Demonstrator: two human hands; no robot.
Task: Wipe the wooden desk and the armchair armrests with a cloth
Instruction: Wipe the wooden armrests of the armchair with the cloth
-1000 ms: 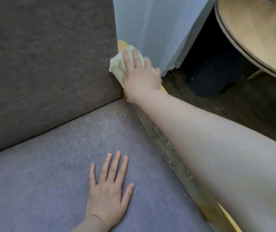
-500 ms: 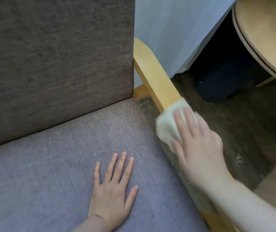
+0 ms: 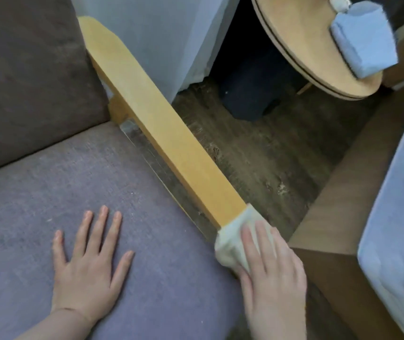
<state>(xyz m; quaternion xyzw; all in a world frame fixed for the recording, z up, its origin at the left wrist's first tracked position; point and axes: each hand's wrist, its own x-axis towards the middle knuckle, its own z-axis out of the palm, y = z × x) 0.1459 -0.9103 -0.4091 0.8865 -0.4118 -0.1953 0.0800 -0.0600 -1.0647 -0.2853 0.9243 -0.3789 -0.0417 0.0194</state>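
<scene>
The armchair's right armrest is a yellow wooden bar running from the backrest toward me. My right hand lies over the armrest's near end, pressing a pale cream cloth wrapped around the wood. The cloth hides the tip of the armrest. My left hand rests flat, fingers spread, on the grey seat cushion and holds nothing. The round wooden desk shows at the top right.
A grey-brown backrest rises at the left. A white curtain hangs behind the armrest. On the desk lies a folded blue cloth. A dark bin stands beneath it. A wooden bed frame with a blue mattress is at the right.
My right hand slid the cloth along the armrest from the backrest end down to the near end. My left hand stayed flat on the seat.
</scene>
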